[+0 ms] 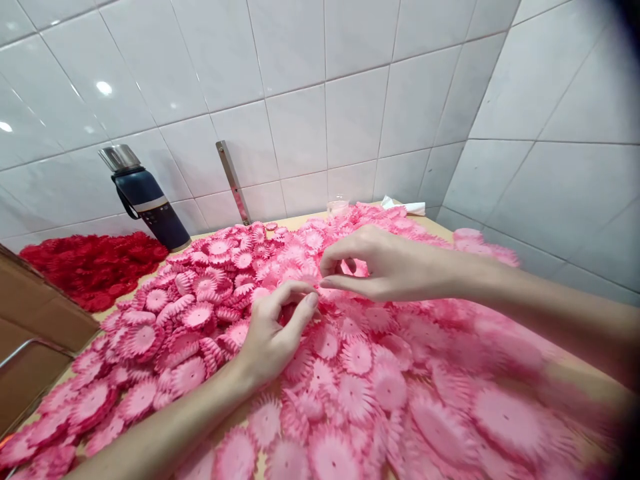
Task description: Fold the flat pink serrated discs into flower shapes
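Pink fringed discs (357, 357), many with a small hole in the middle, cover most of the table in a loose heap. Over the middle of the heap, my left hand (275, 333) has its thumb and index finger curled together at the tips. My right hand (373, 263) comes in from the right just above and beyond it, its fingers bent into a pinch. The fingertips of both hands are close together. Whatever lies between them is too small or hidden to make out.
A dark blue flask (160, 217) stands at the back left beside a pile of red fringed pieces (93, 267). A cardboard box (40, 327) borders the left. Against the tiled wall are a metal strip (233, 180), a clear cup (338, 205) and white paper (413, 208).
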The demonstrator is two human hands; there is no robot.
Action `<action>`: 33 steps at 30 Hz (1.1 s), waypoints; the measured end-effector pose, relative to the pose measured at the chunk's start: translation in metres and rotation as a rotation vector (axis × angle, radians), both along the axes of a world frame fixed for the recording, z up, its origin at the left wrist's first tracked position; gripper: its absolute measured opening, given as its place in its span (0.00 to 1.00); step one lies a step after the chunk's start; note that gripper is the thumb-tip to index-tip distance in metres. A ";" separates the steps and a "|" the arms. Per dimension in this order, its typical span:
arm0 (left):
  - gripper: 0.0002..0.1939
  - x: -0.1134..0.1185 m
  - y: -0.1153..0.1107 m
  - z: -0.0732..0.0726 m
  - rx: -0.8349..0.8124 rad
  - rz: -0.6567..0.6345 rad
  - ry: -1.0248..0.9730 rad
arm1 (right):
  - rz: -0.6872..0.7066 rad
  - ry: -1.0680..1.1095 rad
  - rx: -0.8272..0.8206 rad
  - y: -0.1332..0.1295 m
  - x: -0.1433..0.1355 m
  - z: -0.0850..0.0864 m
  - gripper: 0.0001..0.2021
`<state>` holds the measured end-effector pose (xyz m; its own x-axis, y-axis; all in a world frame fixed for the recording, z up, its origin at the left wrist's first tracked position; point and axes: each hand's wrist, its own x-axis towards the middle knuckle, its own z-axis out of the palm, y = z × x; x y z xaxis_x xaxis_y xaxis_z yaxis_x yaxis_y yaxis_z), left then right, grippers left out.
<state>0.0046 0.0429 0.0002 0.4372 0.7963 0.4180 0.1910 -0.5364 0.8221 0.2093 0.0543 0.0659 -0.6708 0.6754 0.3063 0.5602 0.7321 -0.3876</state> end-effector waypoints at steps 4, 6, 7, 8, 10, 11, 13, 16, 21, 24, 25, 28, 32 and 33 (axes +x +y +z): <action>0.11 -0.002 0.000 -0.002 0.081 -0.044 -0.037 | -0.116 0.023 0.105 0.005 0.005 -0.001 0.06; 0.17 -0.003 0.001 -0.005 0.148 -0.030 -0.050 | -0.140 0.047 0.134 0.006 0.006 -0.002 0.07; 0.19 -0.003 0.002 -0.007 0.174 -0.014 -0.053 | -0.136 0.053 0.133 0.007 0.006 -0.002 0.08; 0.20 -0.003 0.002 -0.008 0.196 0.003 -0.054 | -0.125 0.053 0.124 0.006 0.005 -0.002 0.09; 0.19 -0.003 0.003 -0.010 0.234 0.034 -0.053 | -0.085 0.042 0.097 0.005 0.002 -0.003 0.08; 0.18 -0.003 0.004 -0.010 0.252 0.043 -0.041 | -0.060 0.033 0.083 0.003 0.000 -0.003 0.08; 0.16 -0.002 0.003 -0.007 0.274 0.041 0.022 | -0.015 0.009 0.053 0.001 -0.003 -0.005 0.07; 0.13 0.000 0.002 -0.001 0.253 0.014 0.138 | 0.025 -0.040 0.004 -0.001 -0.005 -0.006 0.07; 0.08 0.003 0.000 0.002 0.185 0.012 0.163 | 0.038 -0.061 -0.021 0.000 -0.002 -0.007 0.07; 0.09 0.003 0.001 -0.001 0.187 0.015 0.128 | 0.035 -0.060 -0.033 0.002 -0.001 -0.008 0.07; 0.09 0.003 0.002 -0.003 0.189 0.020 0.110 | 0.035 -0.059 -0.034 0.002 0.000 -0.009 0.08; 0.08 0.002 0.003 -0.007 0.209 0.065 0.028 | 0.037 -0.052 -0.062 0.001 -0.001 -0.008 0.08; 0.07 0.000 0.004 -0.009 0.243 0.159 -0.066 | 0.049 -0.054 -0.140 -0.004 -0.005 -0.004 0.13; 0.07 0.000 0.004 -0.009 0.254 0.173 -0.075 | 0.053 -0.065 -0.153 -0.005 -0.006 -0.003 0.14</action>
